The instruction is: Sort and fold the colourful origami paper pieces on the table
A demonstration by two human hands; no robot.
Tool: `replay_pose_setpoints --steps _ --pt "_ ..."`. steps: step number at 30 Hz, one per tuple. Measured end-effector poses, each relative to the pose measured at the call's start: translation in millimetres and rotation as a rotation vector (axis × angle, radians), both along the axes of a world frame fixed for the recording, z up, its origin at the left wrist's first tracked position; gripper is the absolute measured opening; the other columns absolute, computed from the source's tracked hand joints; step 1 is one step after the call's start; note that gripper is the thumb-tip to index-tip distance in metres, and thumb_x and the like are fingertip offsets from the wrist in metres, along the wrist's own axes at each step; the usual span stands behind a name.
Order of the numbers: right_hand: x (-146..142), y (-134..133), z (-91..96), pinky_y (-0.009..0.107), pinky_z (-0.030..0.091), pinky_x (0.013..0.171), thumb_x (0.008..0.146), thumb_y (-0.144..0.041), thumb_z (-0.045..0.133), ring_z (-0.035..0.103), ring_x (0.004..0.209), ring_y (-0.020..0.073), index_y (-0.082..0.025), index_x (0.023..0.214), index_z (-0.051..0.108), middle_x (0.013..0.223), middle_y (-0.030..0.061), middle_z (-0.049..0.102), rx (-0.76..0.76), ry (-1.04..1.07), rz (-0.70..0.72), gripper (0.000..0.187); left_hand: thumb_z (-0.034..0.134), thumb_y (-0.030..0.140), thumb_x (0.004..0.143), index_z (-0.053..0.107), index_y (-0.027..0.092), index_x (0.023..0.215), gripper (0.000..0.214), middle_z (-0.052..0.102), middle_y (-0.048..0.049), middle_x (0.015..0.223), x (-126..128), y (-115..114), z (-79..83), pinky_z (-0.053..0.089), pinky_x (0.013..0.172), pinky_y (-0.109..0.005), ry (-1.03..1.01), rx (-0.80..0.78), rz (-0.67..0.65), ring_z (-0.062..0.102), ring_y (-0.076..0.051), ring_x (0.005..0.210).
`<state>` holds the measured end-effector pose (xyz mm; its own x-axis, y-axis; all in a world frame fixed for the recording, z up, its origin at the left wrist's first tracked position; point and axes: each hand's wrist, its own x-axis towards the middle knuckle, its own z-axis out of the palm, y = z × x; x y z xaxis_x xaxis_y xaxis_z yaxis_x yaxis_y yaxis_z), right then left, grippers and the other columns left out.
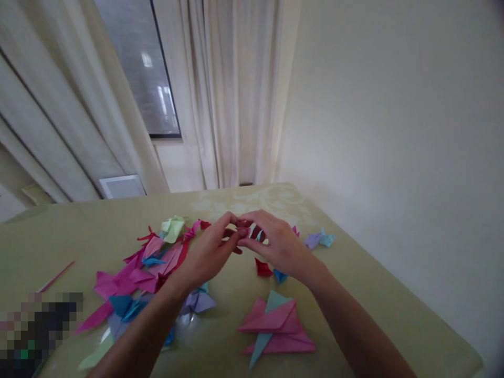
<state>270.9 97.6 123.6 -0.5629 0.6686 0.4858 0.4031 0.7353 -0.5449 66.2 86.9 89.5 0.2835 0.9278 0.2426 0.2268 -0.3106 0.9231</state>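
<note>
Both of my hands meet over the middle of the table, fingertips pinched together on a small folded pink paper (244,231). My left hand (214,247) is closed on its left side, and my right hand (273,239) closes on it from the right. The fingers cover most of the paper, so its full shape is hidden. Just below my right hand lie a small red folded paper (263,268) and a blue one (280,276). Nearer to me, larger pink folded papers (275,325) are stacked with a light teal piece (260,349) among them.
A heap of folded papers (134,275) in pink, red, blue and green spreads left of my hands. Purple and light blue pieces (318,239) lie near the right table edge. A thin pink stick (57,275) is at far left. Curtains and a wall stand beyond the table (366,315).
</note>
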Motion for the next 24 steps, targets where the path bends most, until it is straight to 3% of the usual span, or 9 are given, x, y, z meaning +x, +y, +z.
replay_pose_setpoints --steps 5,9,11,13,17,20,24 --pt "2.8 7.3 -3.0 0.026 0.054 0.079 0.093 -0.013 0.081 0.070 0.085 0.0146 -0.021 0.107 0.073 0.103 0.0006 0.069 -0.056 0.017 0.011 0.018 0.069 0.048 0.095 0.060 0.025 0.104 0.027 0.076 -0.0054 0.099 0.6 8.2 0.8 0.063 0.082 -0.037 -0.009 -0.041 -0.030 0.076 -0.022 0.095" --pt "-2.7 20.0 -17.3 0.026 0.050 0.080 0.095 -0.010 0.078 0.066 0.087 0.0145 -0.019 0.092 0.072 0.098 0.0005 0.066 -0.032 -0.041 0.001 0.011 0.065 0.046 0.097 0.060 0.026 0.118 0.029 0.075 -0.0092 0.118 -24.8 11.5 -2.0 0.062 0.091 -0.040 0.075 -0.056 -0.056 0.075 -0.024 0.108" --pt "-6.0 28.9 -29.1 0.027 0.047 0.081 0.096 -0.011 0.076 0.065 0.089 0.0159 -0.019 0.090 0.072 0.098 0.0015 0.065 -0.003 -0.095 -0.060 0.011 0.065 0.045 0.095 0.063 0.026 0.119 0.030 0.074 -0.0101 0.124 -43.4 13.5 -4.6 0.061 0.093 -0.040 0.267 -0.002 -0.003 0.073 -0.026 0.114" --pt "-8.6 38.0 -42.1 0.027 0.045 0.078 0.097 -0.013 0.074 0.064 0.088 0.0168 -0.018 0.090 0.071 0.096 0.0023 0.066 -0.013 -0.172 -0.127 0.009 0.069 0.040 0.090 0.071 0.025 0.111 0.025 0.077 -0.0090 0.120 -59.7 15.2 -8.2 0.058 0.093 -0.039 0.589 -0.004 -0.007 0.072 -0.028 0.113" --pt "-13.3 48.9 -65.2 0.026 0.039 0.068 0.100 -0.020 0.069 0.066 0.080 0.0178 -0.018 0.097 0.070 0.089 0.0038 0.073 -0.126 -0.508 -0.184 0.003 0.077 0.031 0.077 0.080 0.024 0.087 0.012 0.082 -0.0081 0.097 -67.4 17.3 -18.8 0.055 0.080 -0.037 1.159 -0.226 -0.117 0.076 -0.031 0.096" --pt "-16.9 48.0 -75.2 0.028 0.040 0.069 0.100 -0.019 0.064 0.071 0.087 0.0232 -0.018 0.101 0.073 0.096 0.0092 0.077 -0.163 -0.766 -0.231 0.009 0.080 0.023 0.067 0.081 0.023 0.084 0.017 0.082 -0.0094 0.093 -55.6 19.2 -30.2 0.053 0.073 -0.035 1.255 -0.274 -0.137 0.077 -0.032 0.092" --pt "-15.7 43.4 -72.9 0.031 0.043 0.073 0.098 -0.019 0.064 0.073 0.097 0.0292 -0.017 0.103 0.076 0.105 0.0140 0.078 -0.178 -0.843 -0.264 0.013 0.071 0.009 0.061 0.079 0.024 0.088 0.032 0.082 -0.0078 0.100 -48.1 23.5 -41.3 0.052 0.073 -0.032 1.218 -0.268 -0.193 0.076 -0.029 0.094"
